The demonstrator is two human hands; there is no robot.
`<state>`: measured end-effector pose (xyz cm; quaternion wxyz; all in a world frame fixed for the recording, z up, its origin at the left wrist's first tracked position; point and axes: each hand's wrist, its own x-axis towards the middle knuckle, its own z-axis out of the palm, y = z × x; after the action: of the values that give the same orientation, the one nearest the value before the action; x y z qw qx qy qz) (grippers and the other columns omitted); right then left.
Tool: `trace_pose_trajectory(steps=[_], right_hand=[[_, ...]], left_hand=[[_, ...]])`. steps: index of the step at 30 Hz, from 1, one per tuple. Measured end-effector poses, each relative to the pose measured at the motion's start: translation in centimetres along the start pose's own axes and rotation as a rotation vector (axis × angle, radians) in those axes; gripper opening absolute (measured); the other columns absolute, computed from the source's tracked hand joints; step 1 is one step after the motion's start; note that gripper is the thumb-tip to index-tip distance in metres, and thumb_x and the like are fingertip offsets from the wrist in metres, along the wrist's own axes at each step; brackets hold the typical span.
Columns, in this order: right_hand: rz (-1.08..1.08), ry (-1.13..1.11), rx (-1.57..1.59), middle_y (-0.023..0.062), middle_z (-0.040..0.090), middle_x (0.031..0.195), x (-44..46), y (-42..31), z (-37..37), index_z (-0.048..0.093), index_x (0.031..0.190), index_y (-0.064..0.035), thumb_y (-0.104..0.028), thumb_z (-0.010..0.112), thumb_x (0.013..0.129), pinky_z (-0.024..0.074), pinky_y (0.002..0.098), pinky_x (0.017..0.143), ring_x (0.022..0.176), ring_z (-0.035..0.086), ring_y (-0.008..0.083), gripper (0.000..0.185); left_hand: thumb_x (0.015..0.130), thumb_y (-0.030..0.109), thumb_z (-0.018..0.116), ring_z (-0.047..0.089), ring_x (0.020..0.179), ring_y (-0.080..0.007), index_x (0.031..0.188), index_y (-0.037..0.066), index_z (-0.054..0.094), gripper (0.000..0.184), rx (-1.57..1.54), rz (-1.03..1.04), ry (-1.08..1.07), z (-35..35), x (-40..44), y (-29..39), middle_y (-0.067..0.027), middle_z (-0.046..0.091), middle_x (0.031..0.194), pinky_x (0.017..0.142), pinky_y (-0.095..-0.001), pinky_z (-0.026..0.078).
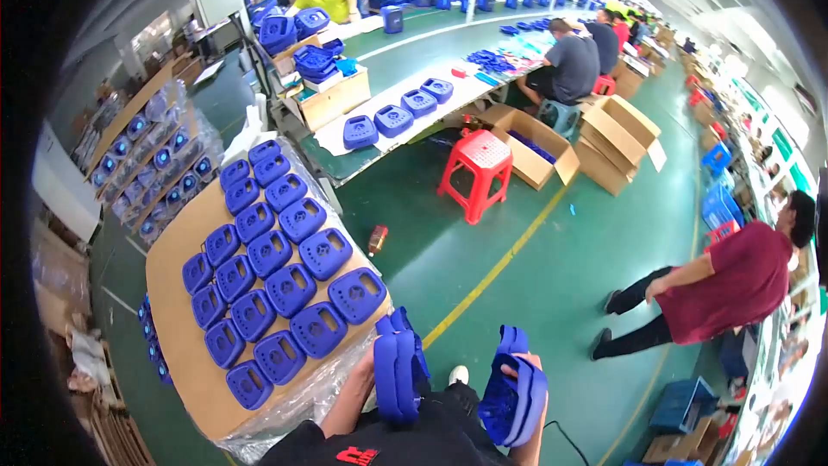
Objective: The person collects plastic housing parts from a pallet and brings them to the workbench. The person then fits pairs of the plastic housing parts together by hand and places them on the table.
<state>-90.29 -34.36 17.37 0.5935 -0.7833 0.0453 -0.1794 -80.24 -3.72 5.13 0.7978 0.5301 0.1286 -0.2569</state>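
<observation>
My left hand [364, 369] is wrapped round a stack of blue plastic housings [397, 375], held upright in front of my body. More blue plastic housings [513, 401], at least two nested together, are gripped in my right hand [532, 362], with fingers reaching through an opening. Both stacks are apart from each other. To the left, a cardboard-topped pallet stack [177, 293] carries rows of similar blue housings [289, 289], lying flat with slots and round centres. My left hand is nearest its front right corner.
A red stool [479, 168] stands by the long workbench [349, 164], beside open cartons [526, 164]. A bottle [377, 240] lies on the green floor. A person in a maroon shirt [724, 285] stands at right; other people sit along the bench. Blue crates [683, 404] are at lower right.
</observation>
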Motion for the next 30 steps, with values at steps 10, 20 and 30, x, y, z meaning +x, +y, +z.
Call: trace_pose_trajectory(steps=[10,20,30], right_hand=[[0.237,-0.306,-0.082,0.0143,0.064,0.108,30.4,22.1,7.5,0.075,0.084,-0.0042,-0.008,0.067,0.071,0.0461,0.0376,0.093,0.102,0.062,0.0273,0.016],[0.143,-0.14,-0.409,0.0138,0.061,0.11,63.9,23.9,18.7,0.075,0.083,-0.0118,-0.031,0.071,0.072,0.0292,0.0513,0.106,0.112,0.054,0.0298,0.023],[-0.142,-0.229,-0.842,0.0236,0.059,0.096,94.3,24.1,39.9,0.076,0.084,-0.012,-0.02,0.069,0.067,0.0125,0.0611,0.11,0.11,0.049,0.0368,0.02]], left_hand=[[0.076,0.005,0.067,0.066,0.081,-0.0156,0.097,0.006,0.074,0.022,0.393,0.422,0.721,5.6,19.5,11.1,-0.0096,0.072,0.092,0.08,-0.0288,0.051],[0.066,0.022,0.077,0.066,0.088,-0.0258,0.095,0.014,0.075,0.029,0.635,0.54,1.016,-0.3,46.4,32.3,-0.0095,0.072,0.088,0.099,-0.0423,0.037],[0.065,0.031,0.077,0.049,0.113,-0.0331,0.09,0.023,0.075,0.026,0.937,0.092,1.299,-8.5,66.9,45.3,-0.0131,0.063,0.102,0.109,-0.0632,0.008]])
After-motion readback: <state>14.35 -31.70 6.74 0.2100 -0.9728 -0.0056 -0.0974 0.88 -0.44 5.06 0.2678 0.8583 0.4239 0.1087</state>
